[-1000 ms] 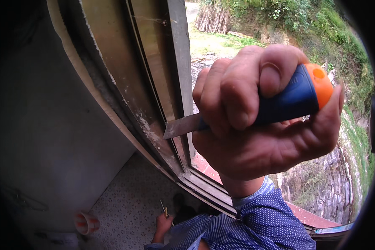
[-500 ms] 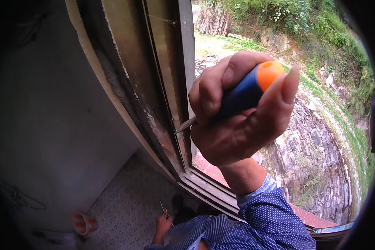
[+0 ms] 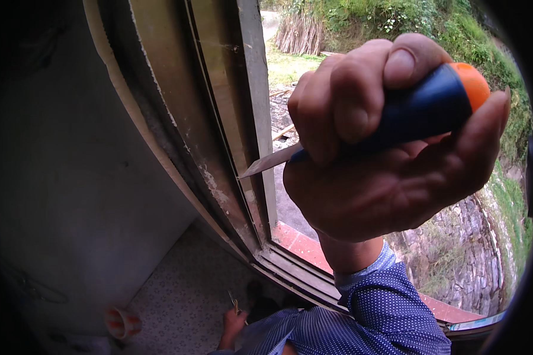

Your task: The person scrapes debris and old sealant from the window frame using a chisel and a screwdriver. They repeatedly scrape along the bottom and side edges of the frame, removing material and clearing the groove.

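Note:
Close to the camera, my right hand [image 3: 361,177] is raised and wrapped round a screwdriver [image 3: 426,109] with a dark blue handle and an orange end. Its flat metal blade points left, and the tip lies at or just in front of the brown upright of the window frame [image 3: 213,124]; I cannot tell whether it touches. White flaking patches and a narrow dark groove run along that upright. Low down by my body, my left hand [image 3: 235,319] is closed on a thin metal tool with a yellow part [image 3: 236,305], too small to name.
The sill track [image 3: 290,266] lies below the upright, with a reddish ledge [image 3: 302,245] outside. Beyond are a stone wall [image 3: 462,254] and green slope. On the left stand a grey wall [image 3: 71,177] and an orange-and-white bucket [image 3: 122,323] on the patterned floor.
My right hand with the screwdriver has moved up, right and nearer the camera. More of the blade shows, with its tip slightly higher and farther left. My left hand has hardly moved.

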